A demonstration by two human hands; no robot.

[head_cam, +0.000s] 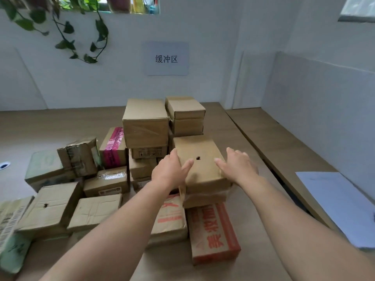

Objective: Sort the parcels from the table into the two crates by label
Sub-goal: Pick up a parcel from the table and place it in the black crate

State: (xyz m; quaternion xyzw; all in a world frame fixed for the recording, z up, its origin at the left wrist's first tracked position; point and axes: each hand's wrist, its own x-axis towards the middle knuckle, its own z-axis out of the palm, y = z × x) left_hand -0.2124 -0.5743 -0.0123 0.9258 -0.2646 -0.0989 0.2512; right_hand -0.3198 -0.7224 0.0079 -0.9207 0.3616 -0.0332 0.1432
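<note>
A brown cardboard parcel (199, 159) with a small dark hole in its top lies on a stack in the middle of the table. My left hand (169, 171) lies at its left side, fingers straight, thumb resting on the top. My right hand (236, 166) is at its right side, fingers extended, thumb on the top. Neither hand is curled round the box. Under it lie a taped box and a parcel with red print (213, 232). No crate is in view.
Several more cardboard parcels crowd the wooden table (50, 122): a tall pile (145, 123) behind, a pink-taped box (113, 148), low boxes at the left. A white sheet (341, 205) lies on the adjoining table at the right. A wall sign (166, 58) hangs behind.
</note>
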